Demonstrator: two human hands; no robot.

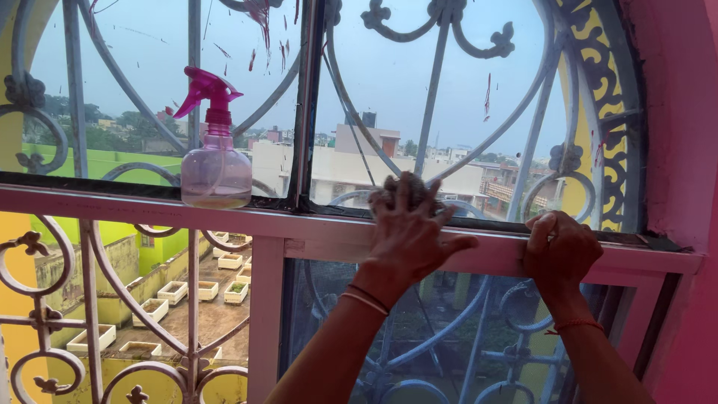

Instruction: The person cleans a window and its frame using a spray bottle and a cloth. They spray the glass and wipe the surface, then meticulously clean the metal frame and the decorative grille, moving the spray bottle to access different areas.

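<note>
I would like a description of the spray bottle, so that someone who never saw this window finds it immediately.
Look at the pink horizontal window rail that crosses the whole frame. The spray bottle stands on it towards the left, in front of the glass and well apart from the left hand, which presses a cloth. It is the only free-standing thing there: a clear, rounded body with a bright magenta trigger head.

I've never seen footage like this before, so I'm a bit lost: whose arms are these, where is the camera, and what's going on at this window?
The camera sits on a person's head, looking at their own two bare arms. The left hand presses a crumpled grey cloth against the window glass just above the pink window rail. The right hand grips that rail and holds nothing else. A clear spray bottle with a pink trigger stands on the rail further left. Behind the glass is a curly metal grille, and rooftops.
</note>
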